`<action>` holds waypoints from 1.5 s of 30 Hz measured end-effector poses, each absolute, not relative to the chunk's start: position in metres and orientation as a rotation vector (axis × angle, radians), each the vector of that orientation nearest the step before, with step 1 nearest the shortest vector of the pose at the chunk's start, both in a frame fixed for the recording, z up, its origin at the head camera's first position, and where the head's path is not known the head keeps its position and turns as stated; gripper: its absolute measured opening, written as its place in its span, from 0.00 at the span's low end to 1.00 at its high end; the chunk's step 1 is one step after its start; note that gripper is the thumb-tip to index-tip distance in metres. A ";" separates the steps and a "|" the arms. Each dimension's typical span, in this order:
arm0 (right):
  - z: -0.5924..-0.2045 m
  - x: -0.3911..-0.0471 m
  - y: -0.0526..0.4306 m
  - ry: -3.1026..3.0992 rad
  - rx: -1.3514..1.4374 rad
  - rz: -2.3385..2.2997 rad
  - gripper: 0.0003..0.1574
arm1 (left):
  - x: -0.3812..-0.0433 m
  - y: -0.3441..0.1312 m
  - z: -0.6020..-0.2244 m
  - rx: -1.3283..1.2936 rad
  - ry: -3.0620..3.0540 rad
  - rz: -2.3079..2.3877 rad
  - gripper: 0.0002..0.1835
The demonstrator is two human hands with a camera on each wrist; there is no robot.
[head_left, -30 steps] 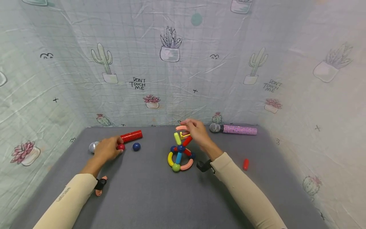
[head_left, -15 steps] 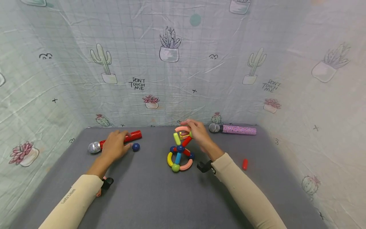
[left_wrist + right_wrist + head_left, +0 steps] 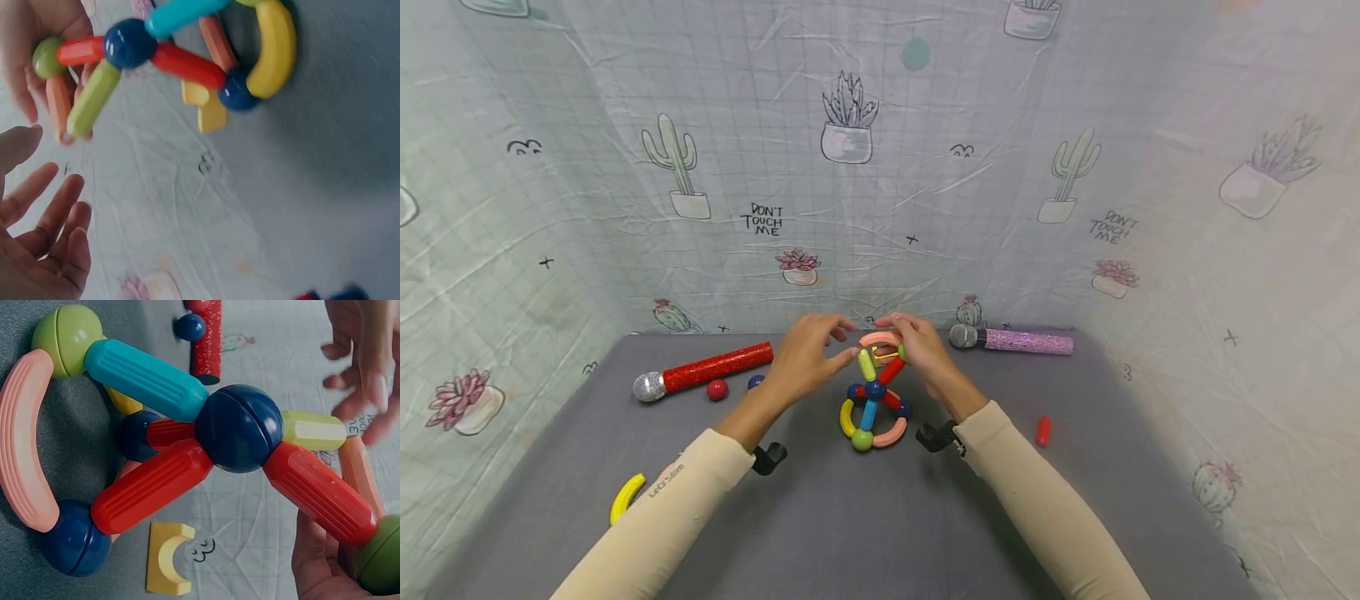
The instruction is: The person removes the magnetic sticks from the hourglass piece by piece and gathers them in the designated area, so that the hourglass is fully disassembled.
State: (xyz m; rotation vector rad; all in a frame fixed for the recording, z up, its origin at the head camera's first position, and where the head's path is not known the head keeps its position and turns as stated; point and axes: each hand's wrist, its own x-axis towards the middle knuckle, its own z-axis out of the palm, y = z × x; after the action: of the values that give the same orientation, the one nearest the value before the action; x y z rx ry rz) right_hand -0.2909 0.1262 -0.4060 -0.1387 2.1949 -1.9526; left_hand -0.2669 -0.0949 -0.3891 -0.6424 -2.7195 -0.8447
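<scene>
A magnetic stick-and-ball structure stands mid-table, its base a ring of curved sticks (image 3: 891, 432) and balls. Three straight sticks, one of them light blue (image 3: 868, 414), meet the ring at a central dark blue ball (image 3: 875, 391). From that ball a red stick (image 3: 322, 490) and a yellow-green stick (image 3: 314, 430) rise. My right hand (image 3: 923, 357) holds the green ball (image 3: 382, 556) at the red stick's upper end. A pink curved stick (image 3: 882, 338) spans from it toward the yellow-green stick's tip. My left hand (image 3: 805, 358), fingers parted and holding nothing, is beside that tip.
Left of the structure lie a red ball (image 3: 717, 389), a partly hidden blue ball (image 3: 756, 382) and a red microphone (image 3: 715, 367). A yellow curved stick (image 3: 626, 498) is front left. A purple microphone (image 3: 1028, 341) and red stick (image 3: 1043, 432) lie right. A yellow block (image 3: 167, 557) stands behind.
My left hand has let go of the red ball, leaving it on the table, and has moved right to the structure's top. My right hand has stayed at the green ball.
</scene>
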 end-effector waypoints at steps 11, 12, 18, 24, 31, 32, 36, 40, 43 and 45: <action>-0.406 -0.289 0.126 2.210 -0.115 -1.947 0.26 | -0.279 -0.066 -0.399 -0.648 -2.669 -0.865 0.14; -0.405 -0.288 0.127 2.229 -0.106 -1.934 0.26 | -0.279 -0.065 -0.399 -0.639 -2.665 -0.868 0.13; -0.407 -0.275 0.140 2.327 -0.199 -1.892 0.24 | -0.276 -0.066 -0.399 -0.644 -2.644 -0.888 0.14; -0.415 -0.266 0.157 2.384 -0.444 -1.896 0.22 | -0.273 -0.068 -0.398 -0.667 -2.621 -0.856 0.14; -0.420 -0.267 0.161 2.397 -0.520 -1.910 0.18 | -0.274 -0.072 -0.400 -0.668 -2.565 -0.859 0.13; -0.420 -0.267 0.162 2.394 -0.514 -1.913 0.19 | -0.274 -0.074 -0.400 -0.675 -2.556 -0.867 0.13; -0.422 -0.266 0.162 2.378 -0.510 -1.923 0.21 | -0.265 -0.091 -0.397 -0.670 -2.541 -0.899 0.13; -0.423 -0.266 0.162 2.374 -0.515 -1.928 0.22 | -0.249 -0.116 -0.393 -0.627 -2.579 -0.923 0.13; -0.424 -0.266 0.163 2.370 -0.505 -1.938 0.22 | -0.237 -0.138 -0.394 -0.599 -2.621 -0.927 0.13; -0.425 -0.266 0.163 2.359 -0.489 -1.952 0.21 | -0.230 -0.155 -0.397 -0.587 -2.642 -0.913 0.13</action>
State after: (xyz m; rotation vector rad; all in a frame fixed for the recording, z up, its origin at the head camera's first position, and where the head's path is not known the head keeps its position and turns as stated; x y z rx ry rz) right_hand -0.2664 0.1628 -0.4250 -0.4889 2.3591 -1.9523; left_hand -0.2302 -0.1552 -0.3971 -0.5871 -2.6417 -0.9133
